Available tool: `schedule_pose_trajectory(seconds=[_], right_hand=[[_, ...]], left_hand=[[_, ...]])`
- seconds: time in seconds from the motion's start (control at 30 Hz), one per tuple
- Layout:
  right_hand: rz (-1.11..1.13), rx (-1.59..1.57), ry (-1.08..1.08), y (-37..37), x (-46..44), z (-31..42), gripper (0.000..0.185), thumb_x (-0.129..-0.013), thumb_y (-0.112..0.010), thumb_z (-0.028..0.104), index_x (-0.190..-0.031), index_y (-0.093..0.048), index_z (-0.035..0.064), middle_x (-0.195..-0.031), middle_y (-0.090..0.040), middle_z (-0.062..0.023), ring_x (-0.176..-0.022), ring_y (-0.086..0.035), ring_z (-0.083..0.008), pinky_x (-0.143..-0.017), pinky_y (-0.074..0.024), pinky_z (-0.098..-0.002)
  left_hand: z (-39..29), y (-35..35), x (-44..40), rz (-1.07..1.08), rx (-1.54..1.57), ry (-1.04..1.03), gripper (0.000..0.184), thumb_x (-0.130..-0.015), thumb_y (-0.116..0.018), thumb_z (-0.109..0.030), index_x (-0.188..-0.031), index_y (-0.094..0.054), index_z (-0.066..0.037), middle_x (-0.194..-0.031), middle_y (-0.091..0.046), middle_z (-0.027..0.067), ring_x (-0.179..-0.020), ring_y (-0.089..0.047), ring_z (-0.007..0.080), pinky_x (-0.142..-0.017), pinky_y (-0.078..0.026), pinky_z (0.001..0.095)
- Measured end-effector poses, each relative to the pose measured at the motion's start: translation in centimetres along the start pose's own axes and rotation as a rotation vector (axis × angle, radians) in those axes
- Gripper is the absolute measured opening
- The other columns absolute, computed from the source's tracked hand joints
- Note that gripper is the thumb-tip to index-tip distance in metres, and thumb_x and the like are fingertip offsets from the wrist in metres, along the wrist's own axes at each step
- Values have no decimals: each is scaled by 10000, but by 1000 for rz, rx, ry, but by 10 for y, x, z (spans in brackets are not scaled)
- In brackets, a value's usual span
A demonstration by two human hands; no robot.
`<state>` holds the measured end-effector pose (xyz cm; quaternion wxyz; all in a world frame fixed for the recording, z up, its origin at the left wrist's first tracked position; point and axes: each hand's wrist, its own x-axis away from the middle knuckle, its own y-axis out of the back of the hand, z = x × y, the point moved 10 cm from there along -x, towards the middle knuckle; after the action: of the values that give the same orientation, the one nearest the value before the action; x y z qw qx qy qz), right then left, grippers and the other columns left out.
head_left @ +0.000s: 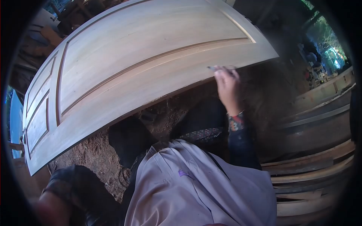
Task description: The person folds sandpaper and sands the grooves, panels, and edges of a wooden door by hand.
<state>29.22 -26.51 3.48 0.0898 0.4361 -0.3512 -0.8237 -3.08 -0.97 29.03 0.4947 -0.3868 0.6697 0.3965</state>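
A large pale wooden panel door [132,49] lies tilted across the upper part of the head view, with recessed panels framed by moulding. My right hand [228,88] is at its near edge, towards the right end. The fingers are closed around a small, thin, dark piece [212,68] whose tip pokes out over the wood; its kind is too small to tell. A colourful band [236,122] circles the wrist below a dark sleeve. At the lower left, my left hand [52,209] is a dim blur away from the door, its fingers not discernible.
Lengths of timber [309,175] are stacked at the right. Shavings and dust cover the ground [100,160] under the door. A light purple-grey cloth [196,184] drapes over my lap. Dark clutter stands behind the door, and bright openings show at the far right.
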Motion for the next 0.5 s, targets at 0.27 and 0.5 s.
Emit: schedule_pose_trajectory(seconds=[0.27,0.5], right_hand=[[-87,81,-104,5,25,-28,250,-930,-528,194,-1096,-649,51,-1166,-635,-112,-1134,-578,-252,-982,-375,-444],[92,-233,262,-48,36,110,257,-888,-598,191,-1115,-638,76,-1156,-640,-89,-1132,-581,-241,-956,-411,-419]], left_hand=[[120,-45,149,470,-578,449,387,-937,-543,-237,-1306,-537,-122,-1437,-401,152,-1350,-347,275,-1103,-261,421],[184,-30,226,586,-806,711,441,-938,-506,-393,-1278,-563,-120,-1438,-376,192,-1360,-294,364,-1086,-252,459]])
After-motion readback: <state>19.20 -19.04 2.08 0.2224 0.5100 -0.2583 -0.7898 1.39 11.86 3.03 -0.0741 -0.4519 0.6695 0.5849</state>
